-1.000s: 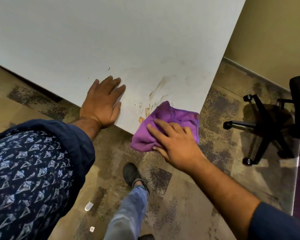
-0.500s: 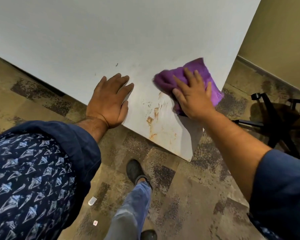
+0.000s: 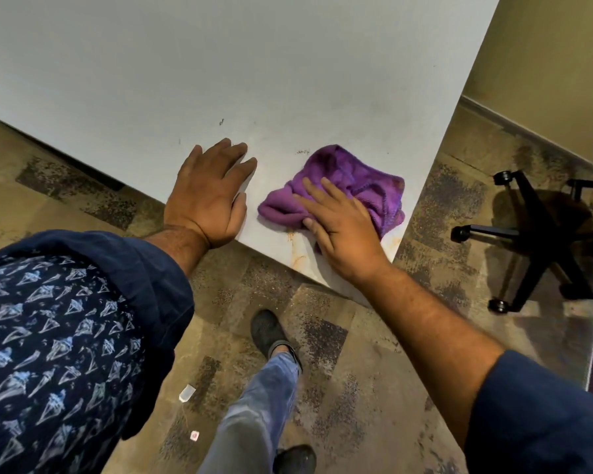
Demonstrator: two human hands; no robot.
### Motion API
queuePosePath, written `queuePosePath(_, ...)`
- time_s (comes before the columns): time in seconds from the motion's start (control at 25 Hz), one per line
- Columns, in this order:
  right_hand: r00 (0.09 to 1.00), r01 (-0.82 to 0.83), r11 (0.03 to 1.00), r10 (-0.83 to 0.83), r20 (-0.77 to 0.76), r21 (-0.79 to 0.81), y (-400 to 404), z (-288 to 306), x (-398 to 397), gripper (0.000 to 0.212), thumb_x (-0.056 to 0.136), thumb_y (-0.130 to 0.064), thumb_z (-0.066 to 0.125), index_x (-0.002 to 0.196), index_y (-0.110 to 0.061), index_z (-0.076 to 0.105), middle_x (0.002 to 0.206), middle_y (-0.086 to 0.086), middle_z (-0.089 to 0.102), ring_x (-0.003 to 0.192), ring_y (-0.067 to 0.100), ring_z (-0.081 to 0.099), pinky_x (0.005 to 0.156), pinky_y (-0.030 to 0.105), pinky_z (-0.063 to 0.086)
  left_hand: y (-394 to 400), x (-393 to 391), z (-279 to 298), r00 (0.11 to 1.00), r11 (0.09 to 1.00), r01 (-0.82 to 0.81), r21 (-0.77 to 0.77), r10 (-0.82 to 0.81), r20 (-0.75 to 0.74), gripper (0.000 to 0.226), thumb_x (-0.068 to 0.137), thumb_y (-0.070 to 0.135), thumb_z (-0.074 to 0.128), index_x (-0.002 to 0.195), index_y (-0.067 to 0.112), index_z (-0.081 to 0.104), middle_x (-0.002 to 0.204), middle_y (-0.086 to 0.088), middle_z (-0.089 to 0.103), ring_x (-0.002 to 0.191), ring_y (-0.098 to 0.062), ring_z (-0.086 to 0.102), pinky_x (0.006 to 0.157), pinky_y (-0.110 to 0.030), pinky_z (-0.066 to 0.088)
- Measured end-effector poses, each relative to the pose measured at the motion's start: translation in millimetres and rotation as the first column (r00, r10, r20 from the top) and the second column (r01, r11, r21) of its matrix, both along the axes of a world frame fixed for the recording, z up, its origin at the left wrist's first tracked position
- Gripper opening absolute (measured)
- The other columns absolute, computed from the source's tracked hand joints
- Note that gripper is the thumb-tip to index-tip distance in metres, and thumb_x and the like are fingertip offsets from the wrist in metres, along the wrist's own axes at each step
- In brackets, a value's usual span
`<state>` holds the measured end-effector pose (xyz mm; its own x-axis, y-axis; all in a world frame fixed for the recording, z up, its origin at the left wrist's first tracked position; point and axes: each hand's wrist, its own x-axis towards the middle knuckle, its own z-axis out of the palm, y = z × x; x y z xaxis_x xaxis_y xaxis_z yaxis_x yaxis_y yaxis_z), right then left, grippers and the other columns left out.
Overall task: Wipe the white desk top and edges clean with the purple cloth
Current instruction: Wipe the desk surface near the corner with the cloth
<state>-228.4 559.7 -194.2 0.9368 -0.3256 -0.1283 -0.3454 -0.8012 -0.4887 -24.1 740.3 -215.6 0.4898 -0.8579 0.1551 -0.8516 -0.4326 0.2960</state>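
The white desk top (image 3: pixel 254 63) fills the upper part of the view, its near corner pointing toward me. A crumpled purple cloth (image 3: pixel 353 179) lies on that corner. My right hand (image 3: pixel 339 227) presses flat on the cloth's near side, fingers spread over it. Faint orange-brown smears (image 3: pixel 298 258) show on the desk between the cloth and the front edge. My left hand (image 3: pixel 209 196) rests palm down on the desk by the front edge, left of the cloth, fingers apart and holding nothing.
A black office chair base (image 3: pixel 534 237) with castors stands on the floor to the right of the desk corner. My shoe (image 3: pixel 267 331) and jeans leg are on the patterned carpet below the edge. Small scraps of paper (image 3: pixel 186 393) lie on the floor.
My right hand has dragged the cloth back from farther up the desk toward the near corner, over the stained patch. The smears look fainter. The left hand stays in place.
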Motion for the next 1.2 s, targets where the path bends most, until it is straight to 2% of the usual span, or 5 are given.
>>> queuePosePath(0.56, 0.990, -0.073, 0.992, 0.059, 0.127, 0.107, 54.2, -7.0, -83.3, 0.040, 0.109, -0.033, 0.050, 0.145, -0.023, 0.064, 0.155, -0.009, 0.060, 0.151, 0.011, 0.046, 0.122, 0.043, 0.038, 0.9, -1.0, -4.4, 1.000, 0.999, -0.009, -0.040, 0.008, -0.010, 0.061, 0.089, 0.027, 0.049, 0.146, 0.009, 0.060, 0.155, -0.017, 0.053, 0.150, -0.041, 0.043, 0.125, -0.063, 0.025)
queuePosePath(0.84, 0.991, -0.001, 0.997, -0.010, 0.131, 0.080, 43.3, 5.2, -123.8, 0.038, 0.112, -0.038, 0.040, 0.108, -0.012, 0.067, 0.101, 0.003, 0.065, 0.095, 0.023, 0.057, 0.088, 0.046, 0.048, 0.6, -2.5, -1.3, 1.000, 1.000, -0.013, -0.011, 0.013, -0.010, 0.062, 0.089, 0.026, 0.049, 0.148, 0.010, 0.057, 0.157, -0.017, 0.051, 0.151, -0.041, 0.041, 0.126, -0.062, 0.024)
queuePosePath(0.96, 0.925, 0.266, 0.924, -0.326, 0.198, 0.276, 30.7, 30.6, -126.9, 0.028, 0.112, -0.029, 0.040, 0.100, -0.022, 0.064, 0.084, -0.007, 0.061, 0.076, 0.014, 0.058, 0.072, 0.041, 0.052, 0.8, -4.9, -1.8, 1.000, 1.000, -0.017, -0.004, 0.017, -0.004, 0.062, 0.089, 0.027, 0.048, 0.148, 0.011, 0.056, 0.157, -0.017, 0.051, 0.151, -0.041, 0.041, 0.125, -0.061, 0.024)
queuePosePath(1.12, 0.472, 0.641, 0.511, -0.851, 0.230, 0.573, -21.4, 45.1, -86.3, 0.028, 0.114, -0.035, 0.041, 0.122, -0.021, 0.064, 0.101, -0.001, 0.068, 0.088, 0.001, 0.069, 0.082, 0.040, 0.064, -1.0, -4.8, -0.2, 1.000, 0.999, -0.016, -0.028, 0.016, 0.009, 0.061, 0.088, 0.027, 0.047, 0.146, 0.009, 0.058, 0.154, -0.019, 0.053, 0.148, -0.043, 0.043, 0.123, -0.062, 0.027)
queuePosePath(1.2, 0.616, 0.650, 0.597, -0.776, 0.134, 0.471, -36.6, 26.2, -72.6, 0.041, 0.109, -0.049, 0.048, 0.139, -0.023, 0.062, 0.134, 0.010, 0.062, 0.122, 0.023, 0.063, 0.109, 0.054, 0.054, -1.3, -5.5, -1.1, 1.000, 0.999, -0.016, -0.037, 0.016, 0.010, 0.061, 0.087, 0.026, 0.047, 0.145, 0.009, 0.058, 0.153, -0.019, 0.053, 0.148, -0.044, 0.044, 0.123, -0.061, 0.028)
